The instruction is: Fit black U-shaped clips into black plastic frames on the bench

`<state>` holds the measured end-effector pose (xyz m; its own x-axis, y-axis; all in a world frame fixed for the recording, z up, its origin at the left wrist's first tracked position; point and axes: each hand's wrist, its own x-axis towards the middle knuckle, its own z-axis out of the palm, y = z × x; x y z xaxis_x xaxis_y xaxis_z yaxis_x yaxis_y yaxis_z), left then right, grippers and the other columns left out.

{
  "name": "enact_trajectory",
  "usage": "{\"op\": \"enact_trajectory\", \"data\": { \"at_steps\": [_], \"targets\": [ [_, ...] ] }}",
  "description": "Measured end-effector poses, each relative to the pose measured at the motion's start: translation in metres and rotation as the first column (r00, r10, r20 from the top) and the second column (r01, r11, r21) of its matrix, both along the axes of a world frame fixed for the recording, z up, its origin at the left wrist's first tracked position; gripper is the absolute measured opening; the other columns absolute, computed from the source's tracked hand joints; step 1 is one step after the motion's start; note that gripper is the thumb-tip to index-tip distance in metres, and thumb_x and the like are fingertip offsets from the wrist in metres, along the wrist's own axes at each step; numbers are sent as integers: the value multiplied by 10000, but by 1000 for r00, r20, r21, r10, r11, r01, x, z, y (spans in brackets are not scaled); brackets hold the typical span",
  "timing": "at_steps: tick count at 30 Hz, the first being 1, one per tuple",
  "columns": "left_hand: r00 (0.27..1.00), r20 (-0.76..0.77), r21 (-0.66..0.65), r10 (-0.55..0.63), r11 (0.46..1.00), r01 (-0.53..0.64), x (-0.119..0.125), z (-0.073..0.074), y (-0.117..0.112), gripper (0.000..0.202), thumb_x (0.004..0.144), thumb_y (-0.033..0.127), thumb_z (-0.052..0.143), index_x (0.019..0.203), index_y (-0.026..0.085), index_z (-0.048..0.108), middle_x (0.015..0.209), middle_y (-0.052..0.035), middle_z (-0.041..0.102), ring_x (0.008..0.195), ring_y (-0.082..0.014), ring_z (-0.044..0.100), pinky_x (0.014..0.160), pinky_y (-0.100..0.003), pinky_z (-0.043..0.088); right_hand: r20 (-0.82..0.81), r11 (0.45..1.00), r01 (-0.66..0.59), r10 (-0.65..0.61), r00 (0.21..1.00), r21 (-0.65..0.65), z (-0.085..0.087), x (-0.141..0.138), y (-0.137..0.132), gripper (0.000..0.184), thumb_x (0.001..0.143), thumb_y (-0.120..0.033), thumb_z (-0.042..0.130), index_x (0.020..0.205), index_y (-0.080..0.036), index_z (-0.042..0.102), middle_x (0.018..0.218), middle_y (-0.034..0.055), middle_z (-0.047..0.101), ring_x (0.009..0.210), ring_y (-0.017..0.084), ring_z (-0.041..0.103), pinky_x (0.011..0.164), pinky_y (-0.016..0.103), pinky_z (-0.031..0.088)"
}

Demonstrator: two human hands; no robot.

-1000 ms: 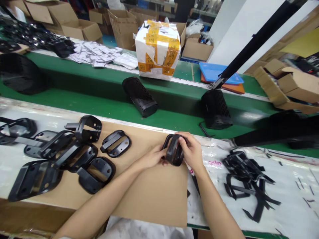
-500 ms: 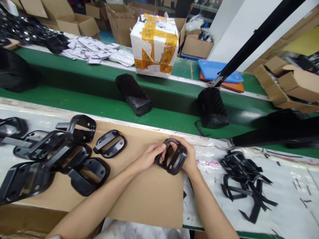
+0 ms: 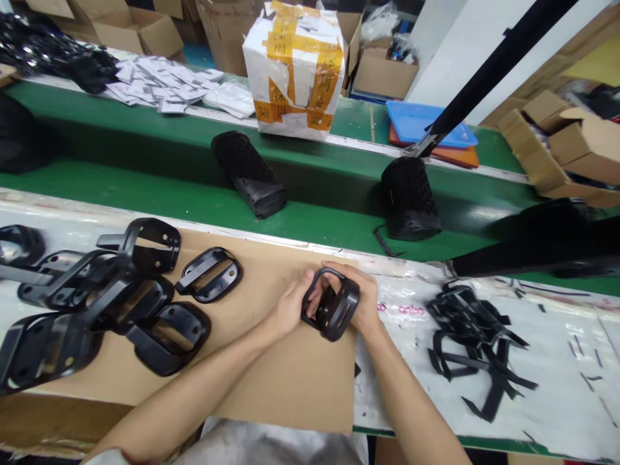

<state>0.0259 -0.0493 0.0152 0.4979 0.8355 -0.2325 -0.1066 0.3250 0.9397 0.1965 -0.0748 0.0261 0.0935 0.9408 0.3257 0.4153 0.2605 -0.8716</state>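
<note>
Gripping black plastic frame (image 3: 338,321) w/ both hands, approx mid-bench, over far right corner of cardboard sheet (image 3: 290,387). L hand (image 3: 289,309) closed on frame's left side, thumb up by top rim. R hand (image 3: 364,303) wrapped round right side, fingers curled over top edge. Frame tilted, opening toward camera; lower end touching cardboard or just off it, can't tell. Left of hands, same sheet: pile of similar black frames (image 3: 121,303), w/ single frame (image 3: 209,274) nearest, well apart from hands. Right, on white plastic cover (image 3: 557,368): heap of black trimmings (image 3: 477,349). Beyond, on green conveyor (image 3: 169,200): mesh housing (image 3: 249,173) lying at an angle, second housing (image 3: 409,197) further right. Behind those, taped white box (image 3: 295,64).
</note>
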Motion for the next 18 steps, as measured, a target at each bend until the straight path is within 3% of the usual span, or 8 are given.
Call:
{"op": "enact_trajectory", "data": {
  "at_steps": [4, 8, 10, 13, 16, 18],
  "targets": [
    [1000, -17, -51, 0, 999, -1, 2, 2, -2, 670, 1027, 763, 397, 639, 227, 500, 511, 31, 507, 525, -145, 473, 607, -302, 393, 25, 996, 82, -83, 996, 41, 0, -2, -1, 183, 1022, -358, 727, 1132, -279, 850, 1004, 44, 851, 831, 227, 806, 788, 352, 668],
    [996, 87, -117, -22, 993, 32, 2, 13, 2, 688, 972, 835, 443, 695, 215, 558, 545, 24, 524, 544, -153, 473, 607, -303, 391, -23, 991, 134, -134, 991, 3, 2, -4, 3, 178, 1009, -375, 729, 1063, -251, 845, 942, 39, 844, 752, 214, 792, 742, 341, 661],
    [984, 179, -112, -16, 993, 37, 0, 17, 5, 712, 947, 861, 465, 754, 194, 625, 630, 0, 585, 620, -166, 528, 669, -305, 433, -96, 972, 230, -233, 968, -42, 4, -4, 6, 204, 1000, -396, 732, 1051, -224, 829, 873, 38, 827, 701, 209, 775, 706, 335, 653],
    [969, 245, -59, 2, 998, 13, -4, 17, 11, 601, 901, 760, 681, 851, 162, 707, 855, -52, 706, 845, -203, 633, 844, -308, 484, -175, 930, 357, -367, 914, -87, 4, -3, 9, 254, 998, -415, 724, 1106, -199, 800, 919, 62, 828, 772, 226, 790, 777, 360, 662],
    [964, 255, -88, 75, 995, -54, -6, 15, 19, 474, 862, 623, 820, 903, 163, 714, 1033, -80, 759, 1019, -237, 673, 938, -319, 490, -188, 957, 279, -290, 938, -82, 1, -2, 9, 320, 1016, -362, 675, 1283, -201, 750, 1116, 110, 829, 1002, 259, 805, 925, 403, 655],
    [935, 302, -161, 187, 976, -143, -7, 14, 24, 479, 860, 630, 815, 827, 176, 664, 968, -68, 757, 1002, -242, 686, 928, -331, 503, -175, 989, 136, -144, 974, -58, -1, 1, 8, 456, 978, -274, 656, 1430, -219, 676, 1268, 126, 796, 1146, 273, 780, 1010, 427, 634]
  ]
}}
